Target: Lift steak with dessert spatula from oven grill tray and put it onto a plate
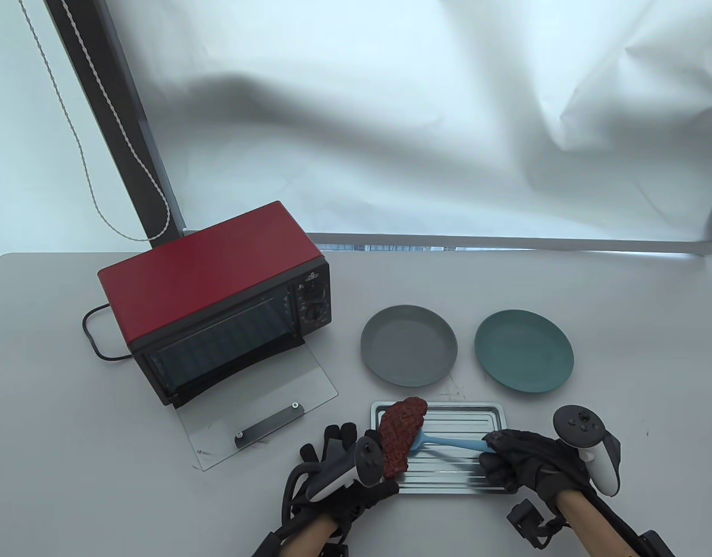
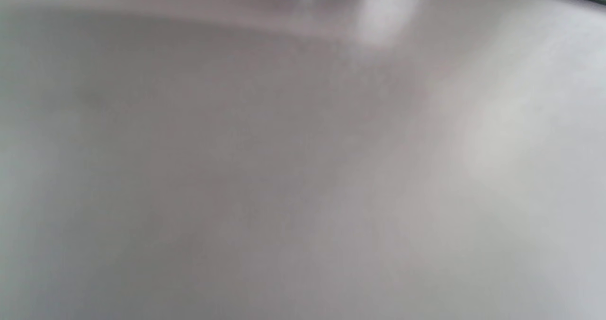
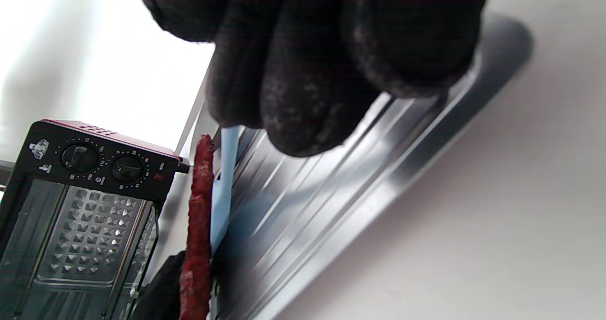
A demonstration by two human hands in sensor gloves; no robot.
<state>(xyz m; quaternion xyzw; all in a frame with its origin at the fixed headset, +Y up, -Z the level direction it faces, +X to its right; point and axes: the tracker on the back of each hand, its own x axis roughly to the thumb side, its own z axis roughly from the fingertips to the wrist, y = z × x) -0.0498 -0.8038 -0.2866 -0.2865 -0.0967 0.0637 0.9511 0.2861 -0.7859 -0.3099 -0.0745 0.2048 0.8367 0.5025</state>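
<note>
One weak point: steak (image 1: 400, 434) tilted on spatula (image 1: 449, 444), my right hand (image 1: 530, 464) gripping the handle; could slide off. Left hand (image 1: 338, 470) grip: can't tell.

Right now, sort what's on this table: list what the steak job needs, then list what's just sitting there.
For the job:
steak, tipped up on the blade
blue dessert spatula, gripped by the right hand
oven grill tray
grey plate or teal plate, whichever is meant
left hand at the tray's left end

Lying about:
red toaster oven, its glass door open
</note>
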